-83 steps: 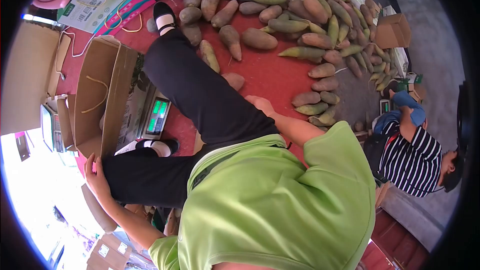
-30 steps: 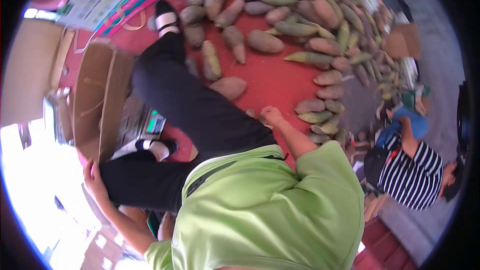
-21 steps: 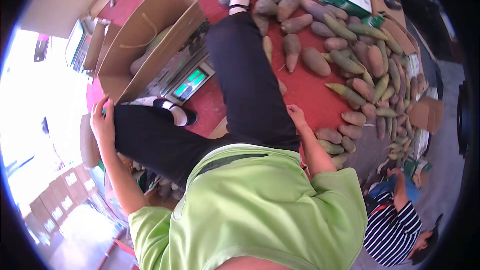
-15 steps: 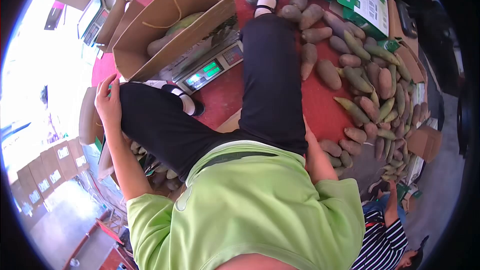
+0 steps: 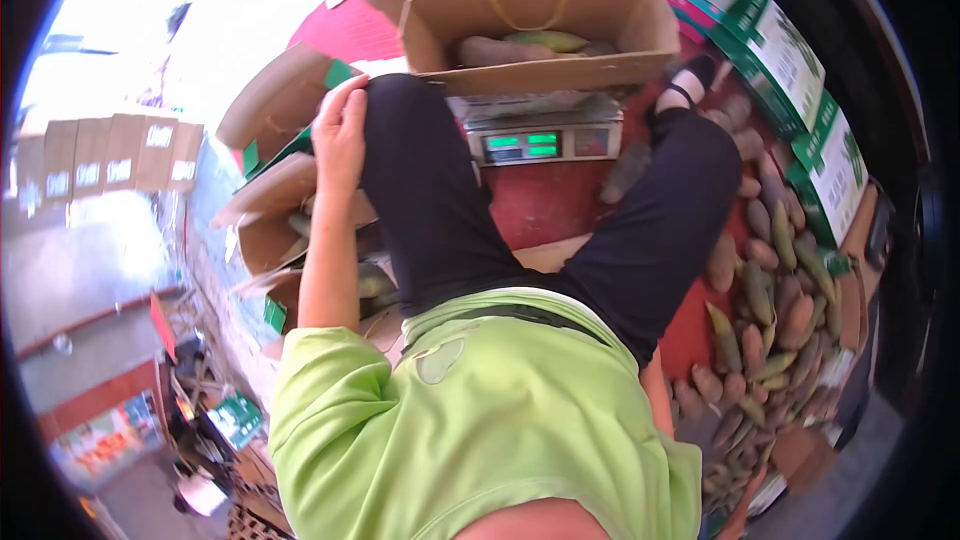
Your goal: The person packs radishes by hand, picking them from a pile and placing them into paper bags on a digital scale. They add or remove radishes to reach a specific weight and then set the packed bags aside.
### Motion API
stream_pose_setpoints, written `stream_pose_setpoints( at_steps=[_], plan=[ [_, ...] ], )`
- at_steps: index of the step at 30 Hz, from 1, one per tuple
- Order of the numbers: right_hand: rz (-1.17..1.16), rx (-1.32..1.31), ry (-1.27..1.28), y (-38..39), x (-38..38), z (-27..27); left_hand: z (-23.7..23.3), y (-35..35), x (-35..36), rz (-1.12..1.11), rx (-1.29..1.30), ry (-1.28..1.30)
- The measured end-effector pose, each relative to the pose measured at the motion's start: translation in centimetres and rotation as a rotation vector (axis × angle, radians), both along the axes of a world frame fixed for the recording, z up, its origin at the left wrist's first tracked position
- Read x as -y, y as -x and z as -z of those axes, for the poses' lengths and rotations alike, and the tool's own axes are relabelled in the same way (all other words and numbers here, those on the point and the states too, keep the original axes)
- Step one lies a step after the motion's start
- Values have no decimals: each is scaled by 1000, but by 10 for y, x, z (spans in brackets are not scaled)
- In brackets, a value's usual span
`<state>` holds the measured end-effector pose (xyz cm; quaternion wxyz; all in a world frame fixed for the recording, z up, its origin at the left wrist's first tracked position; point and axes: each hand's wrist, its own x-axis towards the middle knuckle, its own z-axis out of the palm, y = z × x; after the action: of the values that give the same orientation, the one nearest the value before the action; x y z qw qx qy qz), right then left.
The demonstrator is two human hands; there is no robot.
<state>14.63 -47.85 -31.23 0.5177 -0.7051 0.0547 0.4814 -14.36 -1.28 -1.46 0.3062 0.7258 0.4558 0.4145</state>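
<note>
Left hand (image 5: 340,132) against knee (image 5: 402,100); right hand (hidden).

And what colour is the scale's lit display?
Green; the display shows best in the head view.

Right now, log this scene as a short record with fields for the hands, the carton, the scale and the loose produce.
Left hand: rests on the left knee, no item visible in it
Right hand: out of sight; only the forearm shows
Carton: open-topped, root vegetables inside; seems to stand on the scale
Scale: display lit green, figures too small to read
Loose produce: heaped on the person's right
</note>
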Motion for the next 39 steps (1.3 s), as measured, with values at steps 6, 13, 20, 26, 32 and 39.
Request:
stream_pose_setpoints(
  at_steps=[6,13,20,26,32,39],
  plan=[
    [-98,13,-12,-6,-10,6,6,25,14,-126,-74,44],
    [-60,135,-9,-8,17,37,-1,18,16,-75,-49,106],
    [154,102,244,-34,34,-14,-22,-30,10,95,-233,-94],
    [214,133,334,-47,63,3,-24,-42,18,159,-518,-276],
    [84,397,528,-71,91,50,-23,-44,18,126,-605,-275],
    [145,635,719,-159,108,28,-22,-47,18,68,-665,-302]
  ],
)
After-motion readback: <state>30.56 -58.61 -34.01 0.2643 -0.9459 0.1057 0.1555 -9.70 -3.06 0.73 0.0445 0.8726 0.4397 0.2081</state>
